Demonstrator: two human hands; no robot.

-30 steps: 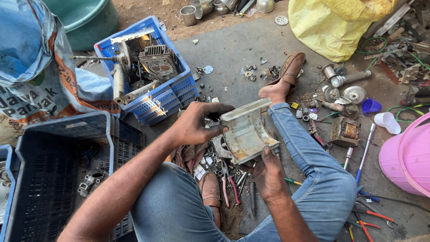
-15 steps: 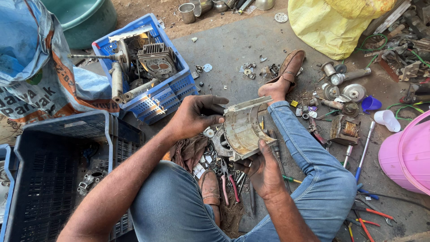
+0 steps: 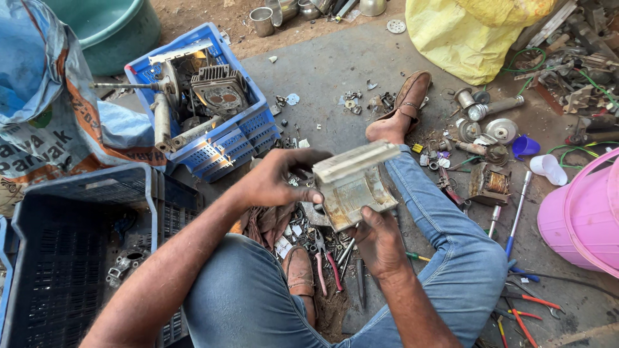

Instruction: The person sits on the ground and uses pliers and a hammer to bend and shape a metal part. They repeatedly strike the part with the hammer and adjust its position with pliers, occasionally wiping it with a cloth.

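**Metal housing held in both hands**

The left hand (image 3: 271, 183) grips the housing's (image 3: 353, 185) left edge; the right hand (image 3: 377, 240) closes on its lower corner, holding it above the lap. It looks like rigid, fairly heavy cast metal, worn and grimy, probably with sharp rims, so the thick outer walls seem the safest hold. Its long axis runs left-low to right-high between the grips, open face toward the person.

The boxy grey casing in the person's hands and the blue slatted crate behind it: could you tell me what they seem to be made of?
The boxy grey casing, gripped by the left hand and right hand, looks like dull, stained sheet metal with thin bent edges. The blue slatted crate looks like moulded plastic: even colour, slight gloss.
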